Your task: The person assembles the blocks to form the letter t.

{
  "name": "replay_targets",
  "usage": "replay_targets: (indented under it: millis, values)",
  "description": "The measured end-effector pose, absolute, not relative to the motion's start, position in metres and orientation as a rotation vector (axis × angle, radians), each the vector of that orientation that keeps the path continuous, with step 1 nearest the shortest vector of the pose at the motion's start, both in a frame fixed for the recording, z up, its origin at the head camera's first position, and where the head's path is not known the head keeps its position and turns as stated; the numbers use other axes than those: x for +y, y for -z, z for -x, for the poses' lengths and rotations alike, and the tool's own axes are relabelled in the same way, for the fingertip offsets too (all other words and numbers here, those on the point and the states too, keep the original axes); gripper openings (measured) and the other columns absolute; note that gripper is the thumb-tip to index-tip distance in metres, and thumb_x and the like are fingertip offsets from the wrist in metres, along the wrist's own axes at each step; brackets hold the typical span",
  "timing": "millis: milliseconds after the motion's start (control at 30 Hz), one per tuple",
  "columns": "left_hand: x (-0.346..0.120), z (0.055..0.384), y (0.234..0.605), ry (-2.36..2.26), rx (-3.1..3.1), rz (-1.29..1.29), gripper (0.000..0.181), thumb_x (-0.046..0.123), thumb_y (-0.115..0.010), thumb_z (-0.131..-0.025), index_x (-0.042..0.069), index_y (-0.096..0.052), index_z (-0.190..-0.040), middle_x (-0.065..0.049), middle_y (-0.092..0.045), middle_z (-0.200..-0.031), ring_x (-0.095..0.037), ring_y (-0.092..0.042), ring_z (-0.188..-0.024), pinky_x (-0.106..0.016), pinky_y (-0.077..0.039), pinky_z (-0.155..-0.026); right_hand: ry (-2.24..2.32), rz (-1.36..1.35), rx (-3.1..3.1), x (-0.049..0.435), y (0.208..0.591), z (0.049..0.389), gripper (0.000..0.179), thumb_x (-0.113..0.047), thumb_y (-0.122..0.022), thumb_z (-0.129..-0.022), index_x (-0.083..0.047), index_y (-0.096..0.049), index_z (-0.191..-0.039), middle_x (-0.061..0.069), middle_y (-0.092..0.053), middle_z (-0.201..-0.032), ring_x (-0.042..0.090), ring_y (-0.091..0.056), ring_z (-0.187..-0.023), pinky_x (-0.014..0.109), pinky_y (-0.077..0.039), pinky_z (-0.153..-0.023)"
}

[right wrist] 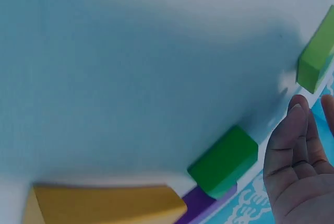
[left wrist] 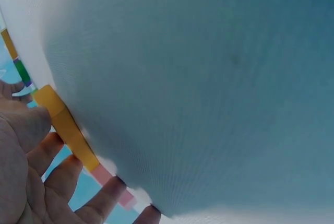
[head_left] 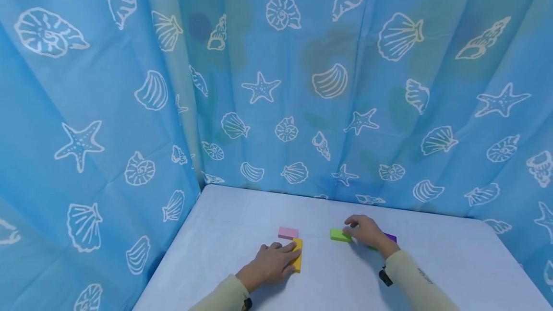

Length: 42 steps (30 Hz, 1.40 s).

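My left hand rests with spread, mostly straight fingers on a yellow block, its thumb near the block's close end. A pink block lies at the yellow block's far end; in the left wrist view my fingertips reach past the yellow block toward the pink block. My right hand hovers at the right end of a light green block, fingers loosely bent. From the right wrist, a small gap shows between the fingertips and the light green block.
Under my right wrist lie a dark green block, a purple block and another yellow block, the last hidden in the head view. The white table meets a blue shell-print curtain behind and at left.
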<state>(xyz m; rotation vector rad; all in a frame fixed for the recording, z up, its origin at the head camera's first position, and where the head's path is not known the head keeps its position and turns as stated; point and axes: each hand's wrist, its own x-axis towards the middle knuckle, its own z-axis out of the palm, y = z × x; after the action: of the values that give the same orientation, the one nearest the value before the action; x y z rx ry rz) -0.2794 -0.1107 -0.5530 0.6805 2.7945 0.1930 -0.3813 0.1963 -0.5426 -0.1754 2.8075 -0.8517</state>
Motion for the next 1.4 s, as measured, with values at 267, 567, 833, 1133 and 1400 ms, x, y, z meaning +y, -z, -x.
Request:
replay_targets:
  millis: [267, 567, 833, 1133, 1400]
  values:
    - [-0.109, 0.28, 0.55, -0.213, 2.802, -0.69, 0.051, 0.05, -0.05, -0.1, 0.041, -0.04, -0.149, 0.015, -0.033, -0.159, -0.027, -0.043, -0.139, -0.061, -0.039, -0.106, 0.918, 0.165, 2.792, 0.189, 0.549, 0.379, 0.029, -0.016, -0.073, -0.089, -0.007, -0.071, -0.117, 0.01, -0.068, -0.111, 0.023, -0.059, -0.099, 0.044, -0.054, -0.089]
    - [-0.11, 0.277, 0.552, -0.194, 2.815, -0.671, 0.051, 0.05, -0.05, -0.1, 0.041, -0.04, -0.149, 0.015, -0.034, -0.159, -0.027, -0.044, -0.138, -0.06, -0.041, -0.105, 0.97, 0.125, 2.775, 0.168, 0.55, 0.376, 0.026, -0.018, -0.073, -0.089, -0.008, -0.073, -0.113, 0.008, -0.07, -0.111, 0.022, -0.059, -0.097, 0.044, -0.054, -0.09]
    - [-0.109, 0.279, 0.555, -0.213, 2.798, -0.654, 0.051, 0.05, -0.05, -0.1, 0.042, -0.04, -0.149, 0.015, -0.034, -0.159, -0.027, -0.044, -0.138, -0.061, -0.04, -0.105, 0.989, 0.163, 2.8, 0.153, 0.554, 0.374, 0.023, -0.015, -0.073, -0.088, -0.007, -0.074, -0.11, 0.007, -0.07, -0.108, 0.021, -0.06, -0.095, 0.045, -0.053, -0.089]
    - [-0.111, 0.281, 0.554, -0.197, 2.815, -0.639, 0.052, 0.051, -0.052, -0.099, 0.041, -0.042, -0.148, 0.014, -0.036, -0.159, -0.028, -0.045, -0.137, -0.062, -0.04, -0.105, 1.019, 0.158, 2.794, 0.135, 0.554, 0.376, 0.022, -0.015, -0.073, -0.088, -0.008, -0.075, -0.108, 0.006, -0.07, -0.106, 0.02, -0.06, -0.095, 0.043, -0.053, -0.089]
    - [-0.109, 0.28, 0.556, -0.19, 2.809, -0.671, 0.051, 0.05, -0.051, -0.099, 0.041, -0.041, -0.149, 0.013, -0.035, -0.159, -0.028, -0.046, -0.136, -0.062, -0.041, -0.104, 1.006, 0.126, 2.788, 0.124, 0.556, 0.375, 0.022, -0.018, -0.075, -0.087, -0.01, -0.075, -0.108, 0.006, -0.07, -0.106, 0.019, -0.059, -0.091, 0.038, -0.055, -0.083]
